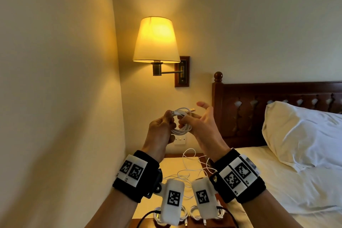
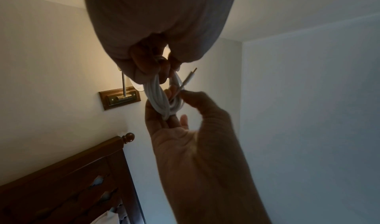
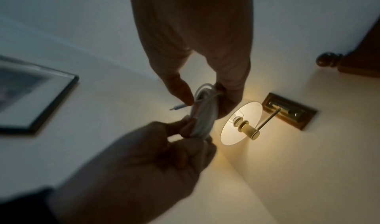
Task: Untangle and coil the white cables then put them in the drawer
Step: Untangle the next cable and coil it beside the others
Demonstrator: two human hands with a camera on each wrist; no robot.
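Observation:
I hold a coiled white cable [image 1: 182, 126] up in front of the wall with both hands. My left hand [image 1: 169, 123] grips the left side of the coil [image 2: 162, 97]. My right hand [image 1: 187, 119] pinches the coil's right side and the cable end between thumb and forefinger, with its other fingers spread. The metal plug [image 2: 193, 73] sticks out above the coil [image 3: 203, 113]. Below, loose tangled white cables [image 1: 192, 169] lie on the wooden nightstand [image 1: 174, 163]. Two coiled cables [image 1: 185, 213] rest at its front, partly hidden by my wrist cameras. No drawer is in view.
A lit wall lamp [image 1: 156, 40] hangs above my hands on a brass arm. A wall socket [image 1: 179, 139] sits just behind them. The dark wooden headboard [image 1: 240, 109], a white pillow [image 1: 299, 135] and the bed lie to the right. A framed picture [image 3: 30, 97] hangs on the wall.

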